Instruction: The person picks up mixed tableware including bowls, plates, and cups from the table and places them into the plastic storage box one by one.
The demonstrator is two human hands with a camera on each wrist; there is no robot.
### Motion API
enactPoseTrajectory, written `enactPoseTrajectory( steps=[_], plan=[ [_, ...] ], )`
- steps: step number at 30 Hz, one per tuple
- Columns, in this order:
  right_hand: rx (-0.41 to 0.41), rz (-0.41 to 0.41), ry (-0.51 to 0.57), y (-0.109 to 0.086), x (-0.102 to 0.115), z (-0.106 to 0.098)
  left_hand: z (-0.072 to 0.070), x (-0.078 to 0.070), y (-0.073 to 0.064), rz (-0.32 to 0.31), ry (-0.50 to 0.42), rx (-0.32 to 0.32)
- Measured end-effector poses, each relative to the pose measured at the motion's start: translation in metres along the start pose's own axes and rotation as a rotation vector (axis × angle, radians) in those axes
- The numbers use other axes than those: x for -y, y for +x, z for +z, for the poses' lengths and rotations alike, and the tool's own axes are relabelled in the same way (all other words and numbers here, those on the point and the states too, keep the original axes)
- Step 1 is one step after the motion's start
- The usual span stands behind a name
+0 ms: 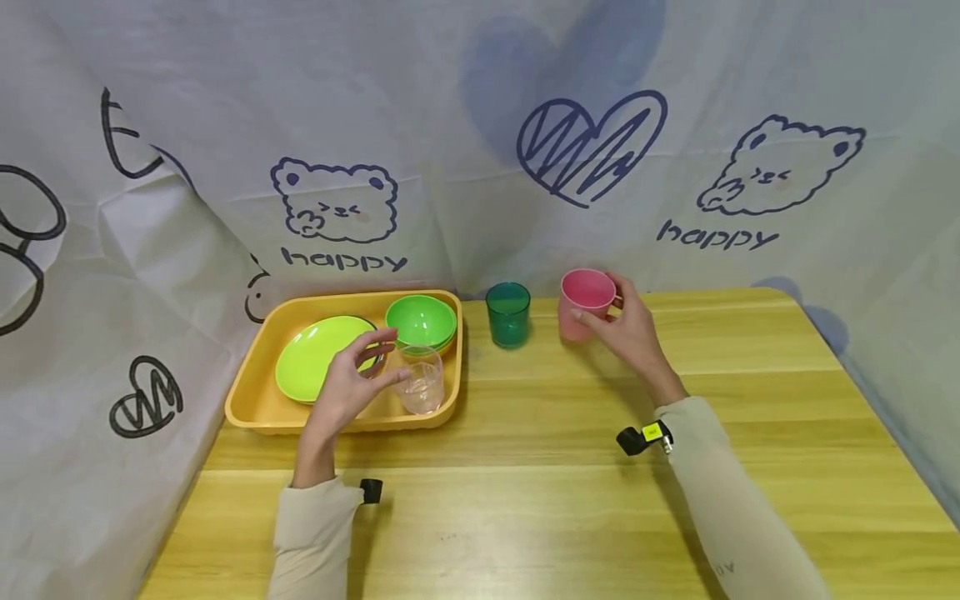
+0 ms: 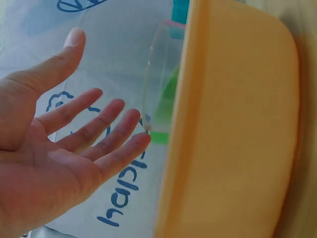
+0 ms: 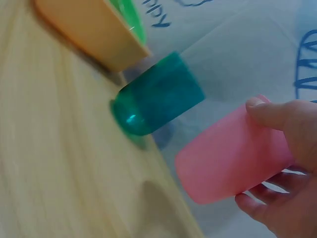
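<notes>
My right hand (image 1: 628, 332) grips a pink cup (image 1: 576, 321) near the back of the table, thumb on the near side. In the right wrist view the pink cup (image 3: 233, 153) is tilted across the picture, fingers (image 3: 265, 196) curled under its side. A clear glass (image 1: 422, 387) stands in the right front of the yellow tray (image 1: 251, 404). Beside that glass is my left hand (image 1: 348, 387), its fingers spread and relaxed. The left wrist view shows the left palm (image 2: 59, 163) with nothing in it; the tray wall partly hides the clear glass (image 2: 161, 74).
Between the tray and the pink cup stands a teal glass (image 1: 508, 317). Inside the tray are a yellow-green plate (image 1: 315, 358) and stacked bowls, a green bowl (image 1: 420, 319) on top. A white cloth (image 1: 465, 225) with drawings hangs behind the wooden table (image 1: 525, 500).
</notes>
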State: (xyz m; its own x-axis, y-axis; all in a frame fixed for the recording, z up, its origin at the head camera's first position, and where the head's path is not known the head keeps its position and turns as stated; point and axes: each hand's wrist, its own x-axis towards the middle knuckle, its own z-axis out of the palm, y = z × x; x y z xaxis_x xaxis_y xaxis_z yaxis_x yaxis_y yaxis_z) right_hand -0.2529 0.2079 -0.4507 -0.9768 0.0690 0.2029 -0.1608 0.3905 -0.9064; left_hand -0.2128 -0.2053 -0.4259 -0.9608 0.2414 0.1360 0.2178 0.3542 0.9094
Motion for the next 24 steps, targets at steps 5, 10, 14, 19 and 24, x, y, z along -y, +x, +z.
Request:
enactPoseTrajectory(
  steps=[5,10,14,19,24],
  plan=[
    [-0.033,-0.010,0.038,-0.010,0.011,-0.007,0.008,-0.005,0.006,0.049,-0.028,0.006],
    [-0.076,-0.028,0.129,-0.022,0.023,-0.009,0.017,-0.011,0.014,0.074,-0.053,0.000],
    [-0.078,-0.046,0.173,-0.031,0.029,-0.006,0.026,-0.017,0.021,0.085,-0.083,0.013],
    [-0.040,-0.059,0.228,-0.039,0.031,0.001,0.041,-0.020,0.027,0.112,-0.157,0.043],
    [-0.022,-0.104,0.254,-0.042,0.035,0.008,0.056,-0.021,0.032,0.166,-0.280,0.061]
  ],
)
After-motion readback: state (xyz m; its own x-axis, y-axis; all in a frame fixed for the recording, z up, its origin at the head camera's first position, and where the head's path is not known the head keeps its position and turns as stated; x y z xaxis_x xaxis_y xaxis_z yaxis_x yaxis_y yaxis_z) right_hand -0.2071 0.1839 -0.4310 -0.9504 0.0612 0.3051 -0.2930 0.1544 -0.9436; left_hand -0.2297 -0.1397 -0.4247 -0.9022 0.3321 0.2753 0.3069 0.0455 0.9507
